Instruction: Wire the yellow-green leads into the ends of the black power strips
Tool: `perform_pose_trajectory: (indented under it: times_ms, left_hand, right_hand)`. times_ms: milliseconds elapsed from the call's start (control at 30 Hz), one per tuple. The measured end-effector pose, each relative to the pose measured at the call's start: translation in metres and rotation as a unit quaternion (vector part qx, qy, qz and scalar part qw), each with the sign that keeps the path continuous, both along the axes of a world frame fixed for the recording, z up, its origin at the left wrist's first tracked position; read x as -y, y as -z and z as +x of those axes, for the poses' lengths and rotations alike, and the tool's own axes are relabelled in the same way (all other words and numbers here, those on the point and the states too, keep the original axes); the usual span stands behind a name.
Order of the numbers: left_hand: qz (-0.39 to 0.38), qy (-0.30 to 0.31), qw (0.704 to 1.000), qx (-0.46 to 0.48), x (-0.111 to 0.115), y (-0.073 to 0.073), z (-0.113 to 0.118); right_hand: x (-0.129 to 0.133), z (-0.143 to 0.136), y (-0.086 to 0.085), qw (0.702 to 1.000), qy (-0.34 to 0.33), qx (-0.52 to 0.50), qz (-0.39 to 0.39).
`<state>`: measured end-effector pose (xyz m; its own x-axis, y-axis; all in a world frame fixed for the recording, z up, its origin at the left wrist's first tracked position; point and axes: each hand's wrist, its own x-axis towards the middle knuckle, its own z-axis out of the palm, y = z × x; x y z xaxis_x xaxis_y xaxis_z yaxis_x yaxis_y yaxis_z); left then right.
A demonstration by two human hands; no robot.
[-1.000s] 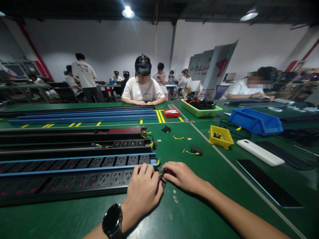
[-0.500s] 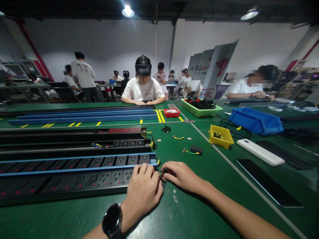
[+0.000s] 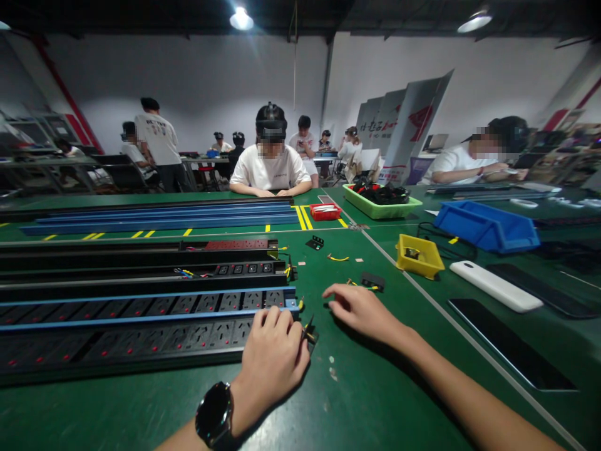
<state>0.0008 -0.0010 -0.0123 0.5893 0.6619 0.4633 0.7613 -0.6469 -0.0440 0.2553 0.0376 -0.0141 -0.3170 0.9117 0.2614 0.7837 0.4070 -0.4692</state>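
My left hand [image 3: 275, 346], with a black watch at the wrist, is closed over the right end of the nearest black power strip [image 3: 154, 341]. Beside its fingertips a small dark end piece with a brass-coloured tip [image 3: 310, 335] sticks out; how it joins the strip is hidden. To the right, my right hand [image 3: 359, 308] hovers with fingers loosely bent and apart, holding nothing. Just beyond its fingers lie a yellow-green wire [image 3: 374, 288] and a small black bracket [image 3: 373, 279]. A blue-framed power strip [image 3: 188, 307] lies directly behind the nearest one.
Further back are two more black strips [image 3: 244, 269], blue rails [image 3: 164, 220], and a red tray [image 3: 325, 212]. A yellow bin [image 3: 419, 257], green basket [image 3: 382, 210], blue bin [image 3: 486, 227], white power bank [image 3: 495, 286] and dark phone [image 3: 511, 343] lie rightward. A co-worker [image 3: 271, 160] sits opposite.
My right hand has let go of the small end piece and moved away up and to the right. My left hand stays on the strip's end.
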Motion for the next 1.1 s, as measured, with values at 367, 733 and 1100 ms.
perform_pose_trajectory:
  times_ms: [367, 733, 1100]
  left_hand:
    - [-0.001, -0.001, 1.000, 0.001, 0.000, 0.001, 0.000]
    - [0.003, 0.005, 1.000, 0.003, 0.000, 0.001, -0.001]
    - [0.001, 0.002, 1.000, 0.011, 0.000, 0.002, -0.001]
  right_hand:
    - [-0.036, 0.064, 0.022, 0.972, 0.163, 0.162, 0.057]
    - [-0.034, 0.057, 0.020, 0.975, 0.155, 0.139, 0.079]
    - [-0.031, 0.056, 0.023, 0.977, 0.136, 0.157, 0.043]
